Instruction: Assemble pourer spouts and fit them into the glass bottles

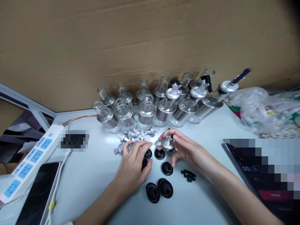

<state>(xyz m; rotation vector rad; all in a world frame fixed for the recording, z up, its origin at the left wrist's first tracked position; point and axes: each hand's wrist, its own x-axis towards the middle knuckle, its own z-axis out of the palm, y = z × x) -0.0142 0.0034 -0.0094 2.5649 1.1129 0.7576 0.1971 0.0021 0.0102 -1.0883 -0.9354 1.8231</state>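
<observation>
I watch from far: the right hand [187,151] reaches inward, its fingers bent and closed on a silver cap [167,143], above the black discs [167,168]. The left hand [134,159], palm down, curls narrowly and holds a black piece [144,164]. Behind, glass bottles [146,114] stand on the worktop [93,178].

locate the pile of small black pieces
In the head view, the small black pieces lie on the table right of centre, to the right of the black discs and just below the right hand.
</observation>
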